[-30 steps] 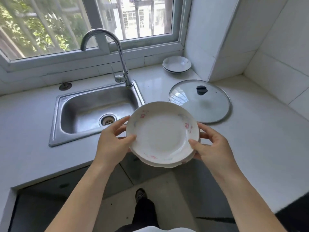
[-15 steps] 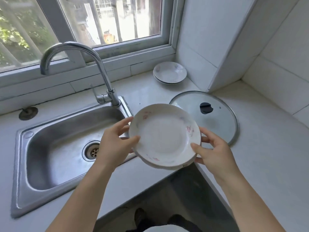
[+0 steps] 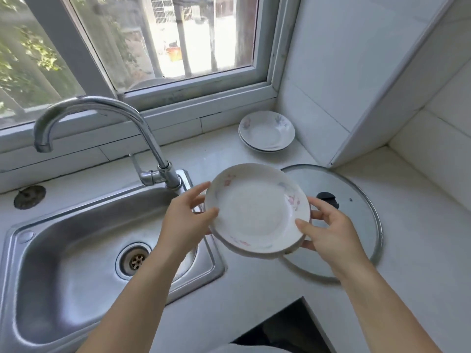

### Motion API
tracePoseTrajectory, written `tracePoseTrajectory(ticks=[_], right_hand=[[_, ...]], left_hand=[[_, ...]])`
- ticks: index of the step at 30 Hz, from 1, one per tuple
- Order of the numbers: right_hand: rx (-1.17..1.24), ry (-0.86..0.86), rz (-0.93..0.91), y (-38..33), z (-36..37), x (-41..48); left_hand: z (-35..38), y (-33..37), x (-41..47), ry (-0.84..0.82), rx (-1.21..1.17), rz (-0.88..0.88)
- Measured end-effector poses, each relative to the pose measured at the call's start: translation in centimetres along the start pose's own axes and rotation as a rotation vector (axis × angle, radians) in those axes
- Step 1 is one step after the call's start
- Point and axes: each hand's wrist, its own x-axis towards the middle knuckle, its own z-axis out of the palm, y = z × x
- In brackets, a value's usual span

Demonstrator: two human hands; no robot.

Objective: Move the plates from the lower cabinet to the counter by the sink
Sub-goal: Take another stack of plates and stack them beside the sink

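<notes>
Indoors | white counter [image 3: 229, 289], steel sink [image 3: 76, 263], window | left hand [image 3: 183, 222], right hand [image 3: 331, 235] clasp held plates [image 3: 257, 210]

white floral plates [image 3: 257, 211] held stacked above counter [image 3: 254, 289]; two more [image 3: 266, 130] by window.

Two bare forearms enter from the near edge, ending in the left hand [image 3: 187, 220] and right hand [image 3: 331, 234]. No sleeves, rings, watch or gloves are visible; a pale garment edge [image 3: 244, 349] shows near.
</notes>
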Motion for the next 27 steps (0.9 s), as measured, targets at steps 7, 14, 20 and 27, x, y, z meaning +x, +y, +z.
tracePoseTrajectory(ticks=[7, 14, 20, 27], right_hand=[[-0.044, -0.011, -0.032, -2.1, -1.0, 7.5], [-0.139, -0.008, -0.023, -3.1, -1.5, 16.1], [-0.22, -0.04, 0.014, -2.9, -1.3, 23.6], [-0.245, -0.058, 0.033, -1.9, -0.7, 30.4]], left_hand=[[3.4, 2.9, 6.0, -0.008, 0.003, 0.0], [7.0, 4.0, 13.6, -0.024, 0.027, -0.031], [9.2, 4.4, 20.0, -0.031, 0.079, -0.051], [11.2, 3.3, 25.6, -0.021, 0.078, -0.127]])
